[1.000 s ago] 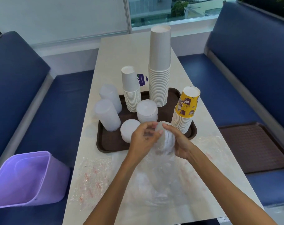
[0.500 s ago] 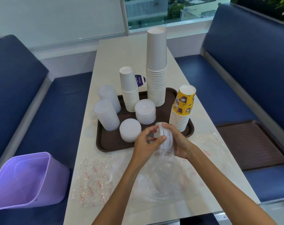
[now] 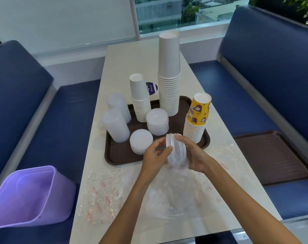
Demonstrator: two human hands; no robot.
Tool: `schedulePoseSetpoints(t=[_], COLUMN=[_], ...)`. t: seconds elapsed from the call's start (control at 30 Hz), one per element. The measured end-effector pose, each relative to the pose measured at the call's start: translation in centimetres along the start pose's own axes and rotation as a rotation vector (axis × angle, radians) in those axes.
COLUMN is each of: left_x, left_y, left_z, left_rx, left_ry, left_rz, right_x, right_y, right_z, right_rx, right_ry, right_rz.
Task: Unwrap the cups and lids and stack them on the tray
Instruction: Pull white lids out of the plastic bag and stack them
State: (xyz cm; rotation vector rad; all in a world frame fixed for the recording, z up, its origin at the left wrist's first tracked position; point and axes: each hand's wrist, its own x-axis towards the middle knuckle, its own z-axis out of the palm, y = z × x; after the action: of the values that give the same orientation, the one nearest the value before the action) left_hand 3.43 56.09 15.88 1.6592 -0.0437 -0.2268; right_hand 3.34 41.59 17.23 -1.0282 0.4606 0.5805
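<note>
Lids (image 3: 176, 152) lie stacked sideways between the hands: right hand (image 3: 194, 156) grasps them, left hand (image 3: 155, 156) pinches their end.

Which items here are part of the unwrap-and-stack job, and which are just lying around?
Job: held lids, gripped by left hand and right hand; plastic wrap; brown tray; paper cup stacks; clear cup stacks; lid stacks.
Lying about: purple bin; second tray on the bench; purple sticker; empty wrapper.
</note>
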Motion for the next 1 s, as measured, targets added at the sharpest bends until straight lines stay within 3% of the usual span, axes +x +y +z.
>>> schedulePoseSetpoints(t=[0.27, 0.63, 0.83, 1.0], left_x=[0.1, 0.9, 2.6, 5.4], left_y=[0.6, 0.4, 0.5, 1.4], left_z=[0.5, -0.4, -1.9, -5.2], left_rx=[-0.004, 0.248, 0.154, 0.054], left_ry=[0.056, 0.243, 0.291, 0.453], left_rz=[-0.057, -0.124, -0.196, -0.236], right_x=[0.3, 0.7, 0.4, 0.1], right_y=[0.2, 0.0, -0.4, -1.2], right_z=[0.2, 0.3, 0.2, 0.1], right_rx=[-0.063, -0.056, -0.034, -0.01], right_ry=[0.026, 0.104, 0.102, 0.171], right_rz=[0.027, 0.068, 0.06, 0.044])
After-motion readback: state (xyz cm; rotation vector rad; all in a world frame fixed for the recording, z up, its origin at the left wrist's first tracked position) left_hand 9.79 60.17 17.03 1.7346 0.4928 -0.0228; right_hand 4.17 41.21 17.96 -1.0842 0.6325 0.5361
